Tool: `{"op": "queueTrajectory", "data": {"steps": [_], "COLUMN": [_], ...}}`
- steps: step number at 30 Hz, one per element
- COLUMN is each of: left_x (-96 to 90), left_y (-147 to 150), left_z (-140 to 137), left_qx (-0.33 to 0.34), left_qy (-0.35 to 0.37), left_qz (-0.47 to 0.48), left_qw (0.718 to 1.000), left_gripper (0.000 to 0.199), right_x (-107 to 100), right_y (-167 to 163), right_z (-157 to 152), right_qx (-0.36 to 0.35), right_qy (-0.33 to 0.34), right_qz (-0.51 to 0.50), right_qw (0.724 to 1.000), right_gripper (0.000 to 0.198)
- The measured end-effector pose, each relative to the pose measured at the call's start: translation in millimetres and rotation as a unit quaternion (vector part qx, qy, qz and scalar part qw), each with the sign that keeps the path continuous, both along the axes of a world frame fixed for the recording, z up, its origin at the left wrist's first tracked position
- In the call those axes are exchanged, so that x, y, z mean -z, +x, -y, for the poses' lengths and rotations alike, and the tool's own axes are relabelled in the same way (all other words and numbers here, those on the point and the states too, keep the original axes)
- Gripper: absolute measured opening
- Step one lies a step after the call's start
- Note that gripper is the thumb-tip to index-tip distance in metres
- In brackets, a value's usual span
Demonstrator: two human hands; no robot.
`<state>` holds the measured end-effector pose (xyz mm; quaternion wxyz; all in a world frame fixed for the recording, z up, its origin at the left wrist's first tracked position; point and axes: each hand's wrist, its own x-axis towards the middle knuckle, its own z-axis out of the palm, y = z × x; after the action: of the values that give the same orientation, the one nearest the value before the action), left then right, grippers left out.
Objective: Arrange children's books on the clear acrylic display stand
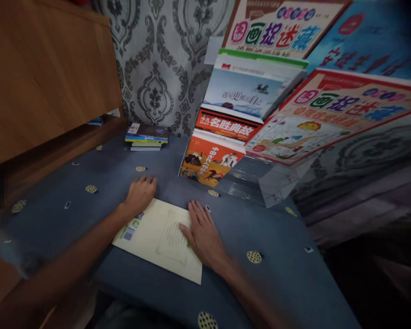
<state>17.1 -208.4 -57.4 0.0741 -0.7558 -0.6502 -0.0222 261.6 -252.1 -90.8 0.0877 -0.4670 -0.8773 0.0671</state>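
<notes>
Books (315, 123) with bright printed covers lean in the stepped tiers of a clear plastic display rack (241, 176). Its left column holds, from front to back, an orange book with animals and figures (210, 160), a red-orange book with white lettering (228, 124), a pale blue book with a green-edged top (241, 93) and a red-bordered book with multicoloured lettering (270, 29).

Before the rack, a flat cream paper-covered book (160, 235) lies closed on a dark blue-grey patterned tablecloth (277, 233), printed text and a barcode showing. The left hand (142, 194) rests palm down at its upper-left edge, fingers close together; I cannot tell whether they pinch it. The right hand (205, 235) spreads flat over its right side, thumb apart, gripping nothing.
</notes>
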Motion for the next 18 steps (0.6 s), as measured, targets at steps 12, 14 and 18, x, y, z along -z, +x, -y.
{"op": "queueTrajectory", "data": {"steps": [12, 14, 18], "left_x": [7.8, 5.0, -1.4], "left_y": [70.4, 50.2, 0.8], "left_z": [51.9, 46.2, 30.5], "left_qx": [0.19, 0.154, 0.027], "left_qy": [0.024, 0.018, 0.016], "left_qz": [0.005, 0.004, -0.01], "left_qw": [0.981, 0.988, 0.999], "left_gripper": [0.037, 0.035, 0.033], "right_x": [7.9, 5.3, -1.3], "right_y": [7.1, 6.7, 7.0], "right_z": [6.1, 7.4, 7.1], "right_qx": [0.014, 0.015, 0.026], "right_qy": [0.021, 0.013, -0.006], "right_qz": [-0.019, -0.017, -0.002], "right_qw": [1.0, 1.0, 1.0], "right_gripper": [0.07, 0.07, 0.071]}}
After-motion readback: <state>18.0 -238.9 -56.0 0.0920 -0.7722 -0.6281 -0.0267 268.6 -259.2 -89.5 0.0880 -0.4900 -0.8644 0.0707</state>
